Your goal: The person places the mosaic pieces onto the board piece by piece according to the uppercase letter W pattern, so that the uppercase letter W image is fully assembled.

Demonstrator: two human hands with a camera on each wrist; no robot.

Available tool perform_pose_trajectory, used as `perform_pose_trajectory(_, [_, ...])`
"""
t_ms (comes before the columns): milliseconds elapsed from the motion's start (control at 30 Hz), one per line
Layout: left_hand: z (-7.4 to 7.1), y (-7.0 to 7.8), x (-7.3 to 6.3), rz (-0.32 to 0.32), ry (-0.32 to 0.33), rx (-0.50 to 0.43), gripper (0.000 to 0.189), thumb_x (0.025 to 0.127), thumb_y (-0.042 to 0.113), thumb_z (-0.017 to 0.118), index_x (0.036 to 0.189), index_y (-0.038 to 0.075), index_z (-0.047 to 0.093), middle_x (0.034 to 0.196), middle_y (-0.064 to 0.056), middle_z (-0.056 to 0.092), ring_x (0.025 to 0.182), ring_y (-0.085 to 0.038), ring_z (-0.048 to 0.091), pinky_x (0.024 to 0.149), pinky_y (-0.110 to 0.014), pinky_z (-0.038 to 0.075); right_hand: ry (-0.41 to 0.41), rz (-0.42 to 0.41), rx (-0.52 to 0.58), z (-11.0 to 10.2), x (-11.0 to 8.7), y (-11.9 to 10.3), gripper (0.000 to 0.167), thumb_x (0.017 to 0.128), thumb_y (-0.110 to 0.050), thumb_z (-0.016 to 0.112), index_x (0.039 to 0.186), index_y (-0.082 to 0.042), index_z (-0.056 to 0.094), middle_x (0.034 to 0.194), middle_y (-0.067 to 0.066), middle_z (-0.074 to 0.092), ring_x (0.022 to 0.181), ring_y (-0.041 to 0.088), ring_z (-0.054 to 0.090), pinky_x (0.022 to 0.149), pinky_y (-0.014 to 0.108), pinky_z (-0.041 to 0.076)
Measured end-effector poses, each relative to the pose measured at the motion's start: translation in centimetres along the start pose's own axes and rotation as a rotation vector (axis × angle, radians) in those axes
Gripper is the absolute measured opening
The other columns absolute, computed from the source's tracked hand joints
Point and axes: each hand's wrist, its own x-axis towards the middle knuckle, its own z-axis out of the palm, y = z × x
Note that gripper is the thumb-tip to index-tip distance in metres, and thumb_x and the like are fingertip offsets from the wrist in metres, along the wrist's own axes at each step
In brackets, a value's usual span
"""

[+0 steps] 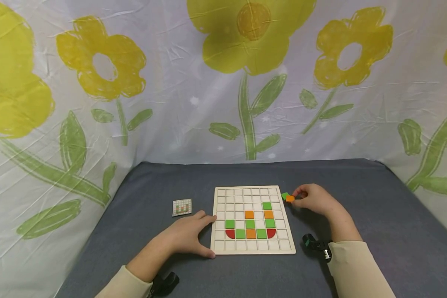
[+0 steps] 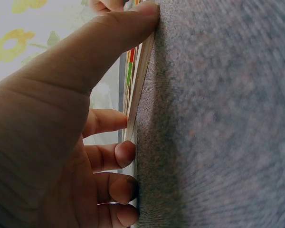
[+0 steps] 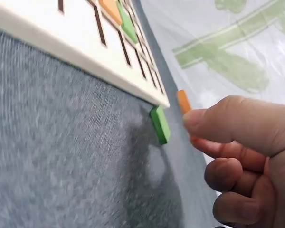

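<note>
A square wooden grid board (image 1: pixel 253 251) lies on the table with green, orange and red pieces set in its cells. My left hand (image 1: pixel 187 234) rests at its left edge, thumb at the near corner and a fingertip higher up, fingers spread. In the left wrist view the thumb (image 2: pixel 140 21) lies against the board's side. Off the board's far right corner, my right hand (image 1: pixel 316 200) pinches an orange square tile (image 3: pixel 183 100) between thumb and forefinger. Beneath it, a green tile (image 3: pixel 160 125) lies on the cloth near the corner.
A small card (image 1: pixel 182 207) with a printed grid pattern lies left of the board. Dark grey cloth (image 1: pixel 245 277) covers the table. Behind it hangs a white curtain (image 1: pixel 171 103) with yellow flowers. A black wrist device (image 1: pixel 316 244) sits by the right sleeve.
</note>
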Motion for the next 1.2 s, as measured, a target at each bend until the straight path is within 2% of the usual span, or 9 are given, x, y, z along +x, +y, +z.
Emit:
perform_pose_trajectory(233, [0.0,0.0,0.0,0.002,-0.002,0.003,0.107,0.068,0.076,0.08,0.153,0.018,0.05,0.127,0.0,0.053,0.098,-0.015,0.056,0.089,-0.042,0.05,0.033,-0.045,0.004,0.3,0.0,-2.3,0.026,0.089,-0.018,0.075,0.11,-0.003,0.069,0.082,0.007,0.047,0.071,0.022,0.044,0.063,0.038,0.037])
perform_pose_trajectory(600, [0.0,0.0,0.0,0.003,0.005,0.007,0.106,0.068,0.075,0.08,0.153,0.018,0.05,0.125,0.0,0.053,0.097,-0.015,0.056,0.089,-0.042,0.05,0.07,-0.177,0.004,2.2,-0.9,-7.9,0.019,0.089,-0.019,0.075,0.104,-0.01,0.069,0.077,0.002,0.043,0.061,0.016,0.034,0.062,0.036,0.033])
perform_pose_trajectory(900, [0.0,-0.1,0.0,0.001,0.004,0.01,0.107,0.068,0.076,0.08,0.153,0.018,0.05,0.125,0.001,0.053,0.096,-0.014,0.054,0.088,-0.041,0.049,0.106,-0.258,-0.01,4.0,-1.5,-11.6,0.02,0.09,-0.028,0.079,0.103,-0.013,0.074,0.074,0.0,0.045,0.061,0.015,0.036,0.06,0.034,0.033])
perform_pose_trajectory(1067, [0.0,0.0,0.0,-0.001,0.001,0.006,0.107,0.068,0.076,0.079,0.153,0.018,0.05,0.125,0.001,0.053,0.096,-0.014,0.055,0.088,-0.04,0.049,0.102,-0.261,-0.009,5.2,-1.5,-12.8,0.02,0.089,-0.027,0.08,0.104,-0.014,0.076,0.07,-0.001,0.046,0.06,0.014,0.037,0.059,0.032,0.033])
perform_pose_trajectory(1200, [0.0,-0.1,0.0,-0.002,0.001,0.001,0.107,0.068,0.076,0.08,0.152,0.018,0.051,0.124,0.001,0.053,0.095,-0.014,0.055,0.087,-0.04,0.05,0.078,-0.24,-0.065,6.6,-1.0,-13.4,0.02,0.088,-0.029,0.081,0.103,-0.016,0.076,0.068,-0.002,0.045,0.059,0.014,0.037,0.058,0.032,0.033])
